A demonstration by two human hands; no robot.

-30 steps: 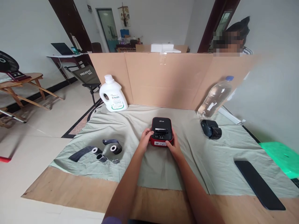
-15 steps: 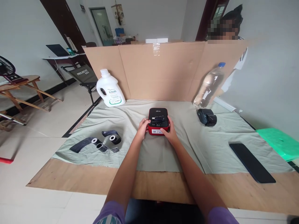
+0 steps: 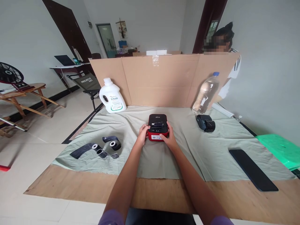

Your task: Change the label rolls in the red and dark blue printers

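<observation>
A small red and black label printer [image 3: 157, 118] rests on the grey-green cloth [image 3: 178, 162] in front of me. A short black strip [image 3: 157, 124] lies at the slot on its top, and a white sticker shows on its red front. My left hand [image 3: 143, 135] grips its left side, fingers against the edge. On the opposite side, my right hand [image 3: 169, 137] holds it with the fingers along the edge and the thumb on the front. Left of the hands lie black rolls with white cores, one roll [image 3: 115, 145] beside a partly unwound roll [image 3: 96, 148].
A white detergent jug [image 3: 112, 97] stands back left and a clear bottle [image 3: 206, 93] back right, before a cardboard screen [image 3: 159, 81]. A black device [image 3: 205, 123], a phone [image 3: 253, 168] and a green box [image 3: 278, 150] are at right. A person [image 3: 221, 40] is behind the screen.
My view has tilted up slightly, so everything sits lower in the picture. Both hands keep their hold on the printer. The person behind the screen shows more of the shoulder and arm.
</observation>
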